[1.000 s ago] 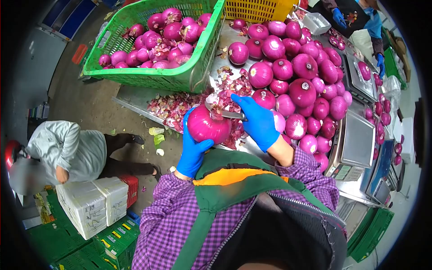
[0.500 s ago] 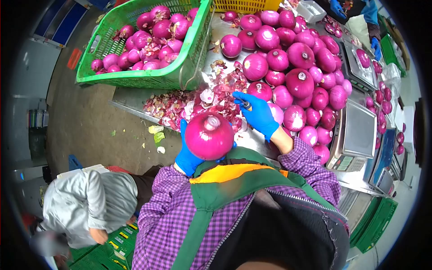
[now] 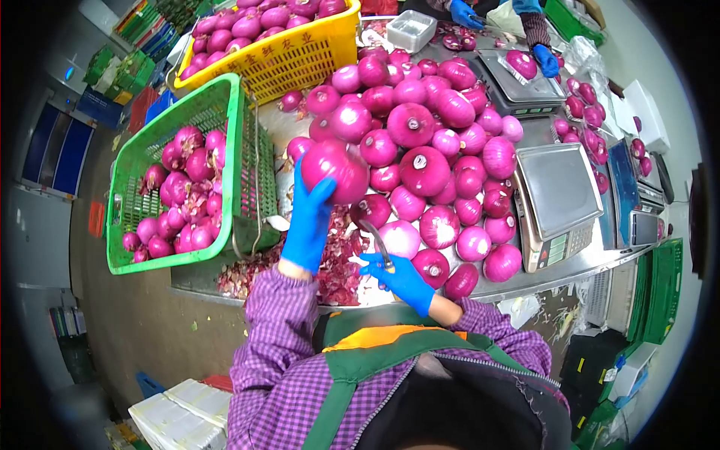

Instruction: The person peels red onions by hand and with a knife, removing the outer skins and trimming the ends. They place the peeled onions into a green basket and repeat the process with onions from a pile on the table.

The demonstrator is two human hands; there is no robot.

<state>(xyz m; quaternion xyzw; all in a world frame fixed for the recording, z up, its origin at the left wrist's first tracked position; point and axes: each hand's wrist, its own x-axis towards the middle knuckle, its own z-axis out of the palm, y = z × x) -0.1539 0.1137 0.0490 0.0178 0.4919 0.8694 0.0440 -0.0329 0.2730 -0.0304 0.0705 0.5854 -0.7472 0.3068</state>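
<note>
Nearest are the purple checked sleeves (image 3: 281,326) and a green apron strap (image 3: 334,409). The right hand (image 3: 405,283), in a blue glove, grips the handle of a curved knife (image 3: 379,241), its blade angled up beside a pale onion. Next to it lie red and papery peelings (image 3: 341,277) on the metal table (image 3: 202,281). The left hand (image 3: 310,221), also gloved in blue, clasps a large onion (image 3: 339,171), thumb across its near side. That onion is glossy, deep magenta and rounded, with a smooth skin, slightly blurred; it is at the left edge of the onion heap (image 3: 424,174), and whether it touches the others I cannot tell. To the left, a green crate (image 3: 235,161) holds onions with loose, ragged skins. Right of the heap stands a scale (image 3: 559,180) with a lit display; its figures are too small to read. Beyond, a yellow crate (image 3: 296,66) full of onions carries dark Chinese lettering ending in 农业, the earlier characters unclear. Farther back are a clear container (image 3: 411,31) and a co-worker's blue-gloved hand (image 3: 546,61), near an onion on another scale (image 3: 525,82)
</note>
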